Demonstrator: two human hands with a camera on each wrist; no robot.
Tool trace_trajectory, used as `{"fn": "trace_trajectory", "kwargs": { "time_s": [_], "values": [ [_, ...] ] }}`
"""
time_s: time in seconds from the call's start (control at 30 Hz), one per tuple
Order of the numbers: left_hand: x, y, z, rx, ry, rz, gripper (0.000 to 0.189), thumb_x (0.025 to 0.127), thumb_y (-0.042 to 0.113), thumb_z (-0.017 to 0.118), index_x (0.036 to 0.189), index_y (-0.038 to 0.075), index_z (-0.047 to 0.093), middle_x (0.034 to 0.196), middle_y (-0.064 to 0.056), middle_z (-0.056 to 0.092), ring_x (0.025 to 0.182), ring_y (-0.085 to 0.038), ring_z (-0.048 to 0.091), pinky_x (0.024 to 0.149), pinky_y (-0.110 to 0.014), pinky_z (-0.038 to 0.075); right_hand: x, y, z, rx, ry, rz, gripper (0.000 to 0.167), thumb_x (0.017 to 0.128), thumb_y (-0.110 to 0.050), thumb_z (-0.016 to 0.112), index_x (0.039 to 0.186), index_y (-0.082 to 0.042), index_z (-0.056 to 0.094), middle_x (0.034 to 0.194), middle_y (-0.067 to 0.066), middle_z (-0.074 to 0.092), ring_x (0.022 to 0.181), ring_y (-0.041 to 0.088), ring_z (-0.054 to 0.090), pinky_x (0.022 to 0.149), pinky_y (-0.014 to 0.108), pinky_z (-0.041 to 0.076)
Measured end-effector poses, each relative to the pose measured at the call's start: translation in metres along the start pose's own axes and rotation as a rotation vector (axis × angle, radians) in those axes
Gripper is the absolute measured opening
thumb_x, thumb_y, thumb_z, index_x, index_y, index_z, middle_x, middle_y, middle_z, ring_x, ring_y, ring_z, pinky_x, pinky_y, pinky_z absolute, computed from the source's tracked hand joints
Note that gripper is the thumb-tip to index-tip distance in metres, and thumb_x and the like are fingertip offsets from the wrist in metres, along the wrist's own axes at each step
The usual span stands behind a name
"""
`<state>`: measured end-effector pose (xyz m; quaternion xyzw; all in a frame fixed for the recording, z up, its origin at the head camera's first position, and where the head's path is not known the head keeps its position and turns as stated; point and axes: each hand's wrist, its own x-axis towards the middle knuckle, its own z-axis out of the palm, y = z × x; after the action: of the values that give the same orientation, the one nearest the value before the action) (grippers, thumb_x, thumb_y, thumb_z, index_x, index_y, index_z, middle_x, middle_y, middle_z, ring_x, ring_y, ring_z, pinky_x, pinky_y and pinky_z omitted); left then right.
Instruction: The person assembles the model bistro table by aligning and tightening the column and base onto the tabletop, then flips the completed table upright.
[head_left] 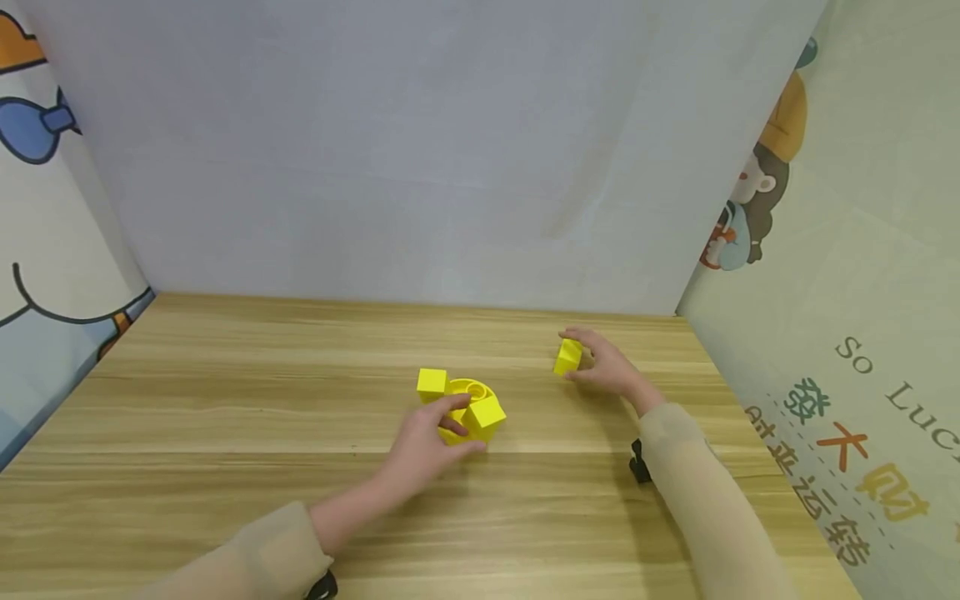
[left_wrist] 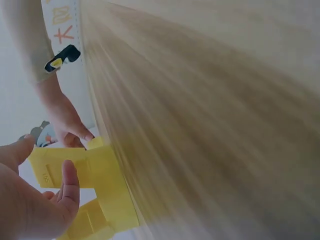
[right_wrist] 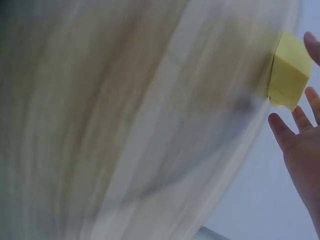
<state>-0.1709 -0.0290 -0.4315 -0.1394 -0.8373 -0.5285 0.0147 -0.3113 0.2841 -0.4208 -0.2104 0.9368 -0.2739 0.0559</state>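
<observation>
A yellow toy piece (head_left: 455,436) stands on the wooden table, with two square-topped posts and a round ring between them. My left hand (head_left: 420,446) is at its nearer post, thumb and fingers spread loosely about the post. In the left wrist view, one fingertip overlaps the yellow post (left_wrist: 60,162) and another lies beside its top corner. Farther right, a small yellow block (head_left: 567,358) stands on the table. My right hand (head_left: 609,367) reaches round it, thumb and fingers spread on either side. Its fingertips are right at the yellow block (right_wrist: 290,72) in the right wrist view.
The wooden table (head_left: 225,400) runs back to a pale cloth wall (head_left: 390,167). Printed cloths hang at the left (head_left: 67,225) and right (head_left: 847,275) sides. A black strap (head_left: 639,462) shows by the right sleeve, and another black strap (head_left: 322,586) by the left.
</observation>
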Motion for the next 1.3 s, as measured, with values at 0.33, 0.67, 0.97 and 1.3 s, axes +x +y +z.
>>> {"fn": "trace_trajectory", "kwargs": {
  "time_s": [0.33,0.67,0.97,1.3],
  "values": [
    [0.008,0.000,0.009,-0.027,0.032,-0.033,0.048,0.074,0.014,0.081,0.118,0.006,0.063,0.113,-0.010,0.064,0.074,-0.012,0.062,0.053,-0.019,0.051,0.006,0.013,0.002,-0.101,-0.029,-0.075,0.060,0.080,0.008,0.066,0.135,-0.004,0.049,0.150,0.021,0.028,0.135,0.045,0.022,0.106,0.063,0.026],
    [0.009,-0.004,0.006,-0.041,0.013,-0.020,0.043,0.075,0.013,0.080,0.115,0.007,0.064,0.112,-0.010,0.064,0.075,-0.012,0.062,0.055,-0.019,0.051,0.008,0.014,0.005,-0.104,0.030,-0.110,0.048,0.079,0.000,0.071,0.125,-0.003,0.057,0.145,0.022,0.035,0.129,0.045,0.029,0.105,0.062,0.027],
    [0.009,-0.008,-0.007,-0.011,-0.048,-0.007,0.046,0.075,0.015,0.080,0.117,0.008,0.064,0.114,-0.008,0.064,0.078,-0.012,0.063,0.059,-0.019,0.053,0.002,0.011,0.001,-0.062,0.077,-0.079,0.043,0.075,-0.006,0.078,0.113,-0.003,0.058,0.137,0.022,0.047,0.123,0.044,0.038,0.102,0.060,0.032],
    [0.008,-0.014,-0.023,0.023,-0.109,0.042,0.041,0.077,0.015,0.079,0.115,0.009,0.065,0.101,-0.002,0.066,0.083,-0.015,0.062,0.066,-0.022,0.050,-0.004,-0.001,-0.010,0.009,0.116,-0.034,0.045,0.078,-0.006,0.076,0.117,-0.001,0.056,0.132,0.022,0.052,0.119,0.040,0.047,0.096,0.055,0.042]
  ]
}}
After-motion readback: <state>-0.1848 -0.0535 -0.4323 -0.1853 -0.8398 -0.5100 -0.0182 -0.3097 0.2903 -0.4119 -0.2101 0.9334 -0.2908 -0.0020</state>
